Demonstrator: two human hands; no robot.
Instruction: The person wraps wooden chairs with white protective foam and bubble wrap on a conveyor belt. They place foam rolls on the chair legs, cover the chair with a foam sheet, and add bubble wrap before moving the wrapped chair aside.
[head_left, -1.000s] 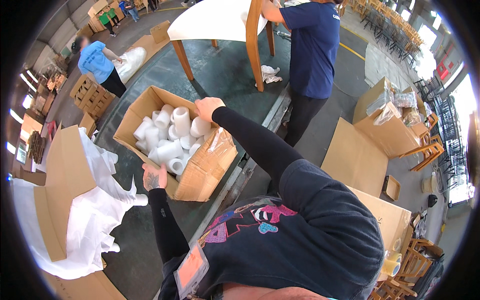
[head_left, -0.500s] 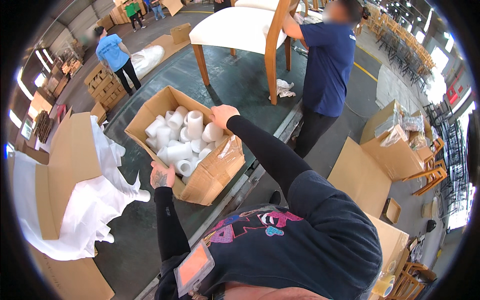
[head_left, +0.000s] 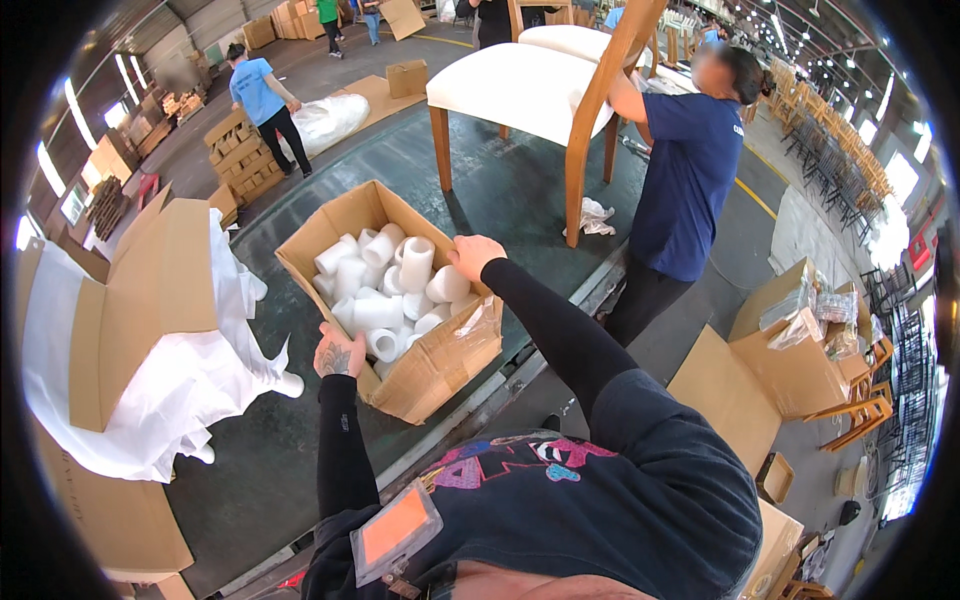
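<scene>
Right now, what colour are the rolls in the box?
The rolls are white, showing best in the head view.

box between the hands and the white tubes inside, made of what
Box: probably cardboard, matte brown with crumpled creases; glossy clear tape on one side. White tubes: perhaps plastic foam, judging by their milky, satiny walls; exact type unclear.

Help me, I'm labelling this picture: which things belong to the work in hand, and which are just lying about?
In hand:
open brown cardboard box, held by left hand and right hand
hollow white foam-like cylinders inside it

Apparently lying about:
crumpled white scrap on the dark green work surface
flat brown cardboard sheet at right
</scene>
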